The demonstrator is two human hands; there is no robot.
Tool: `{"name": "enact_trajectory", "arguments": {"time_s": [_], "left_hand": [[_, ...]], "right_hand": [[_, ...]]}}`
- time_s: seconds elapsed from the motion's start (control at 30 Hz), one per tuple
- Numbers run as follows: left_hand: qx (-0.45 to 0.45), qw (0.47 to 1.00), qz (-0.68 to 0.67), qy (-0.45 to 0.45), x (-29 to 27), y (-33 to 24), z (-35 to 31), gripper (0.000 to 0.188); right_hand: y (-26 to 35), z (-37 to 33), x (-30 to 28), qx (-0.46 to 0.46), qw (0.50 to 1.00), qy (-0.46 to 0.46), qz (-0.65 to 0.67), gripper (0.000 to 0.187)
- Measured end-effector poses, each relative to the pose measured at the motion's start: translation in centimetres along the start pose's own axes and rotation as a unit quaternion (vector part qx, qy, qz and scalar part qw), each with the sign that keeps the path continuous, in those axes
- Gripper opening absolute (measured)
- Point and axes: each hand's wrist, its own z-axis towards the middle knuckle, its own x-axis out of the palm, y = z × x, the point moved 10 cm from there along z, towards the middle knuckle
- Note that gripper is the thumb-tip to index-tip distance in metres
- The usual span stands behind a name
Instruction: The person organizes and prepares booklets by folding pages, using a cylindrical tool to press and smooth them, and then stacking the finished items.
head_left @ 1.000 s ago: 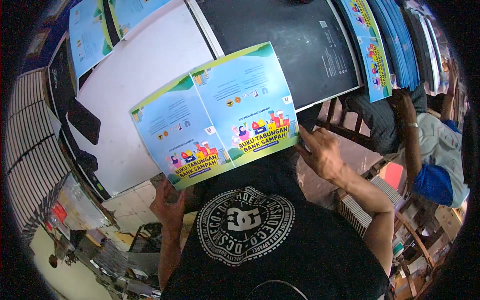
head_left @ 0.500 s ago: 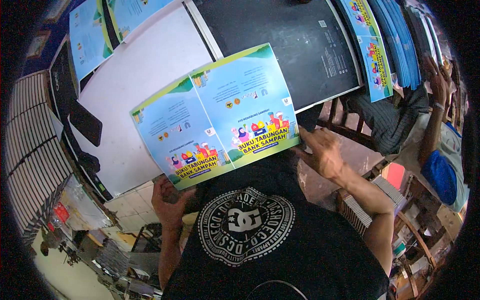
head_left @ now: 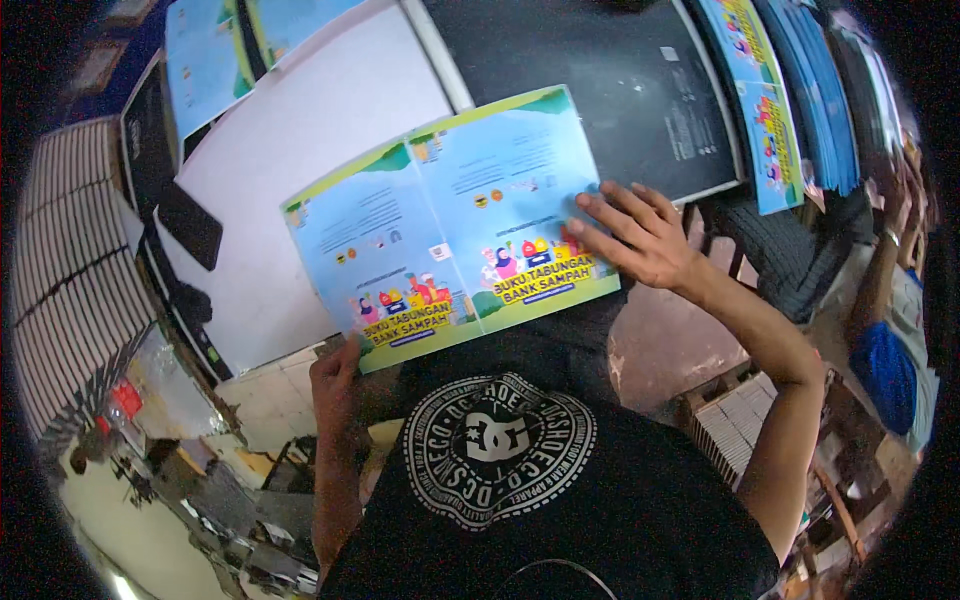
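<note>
A wide printed sheet, light blue with green borders and two matching panels of cartoon figures and yellow lettering, lies tilted in front of my body. Its lower left corner is pinched in my left hand, whose fingers are curled. My right hand rests over the sheet's right edge, fingers spread and stretched out on the printed face. The near edge of the sheet reaches over my black shirt. Beneath its far part are a white board and a black panel.
More blue printed sheets lie at the far left. A printed strip and a stack of blue sheets stand at the far right. Beyond them, another person's arm shows. A dark flat piece rests on the white board.
My right hand has moved up and left from beside the sheet onto its right edge. My left fingers have closed at the lower left corner. The view has shifted slightly.
</note>
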Motion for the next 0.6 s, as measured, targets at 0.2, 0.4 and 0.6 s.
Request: {"name": "enact_trajectory", "arguments": {"time_s": [0.2, 0.4, 0.6], "left_hand": [[-0.057, 0.996, -0.072, 0.019, 2.4, -2.7, -1.6, 0.042], [0.035, 0.992, 0.109, -0.050, -2.8, -1.5, -0.4, 0.033], [0.428, 0.826, 0.300, -0.210, -4.4, -8.0, -3.4, 0.045]], "right_hand": [[-0.9, 1.7, -0.5, -0.032, 0.997, 0.008, 0.064, 0.041], [-0.9, 3.2, -0.9, -0.033, 0.995, 0.049, 0.085, 0.042], [-1.4, 3.0, -0.5, -0.019, 0.994, 0.046, 0.098, 0.045]]}}
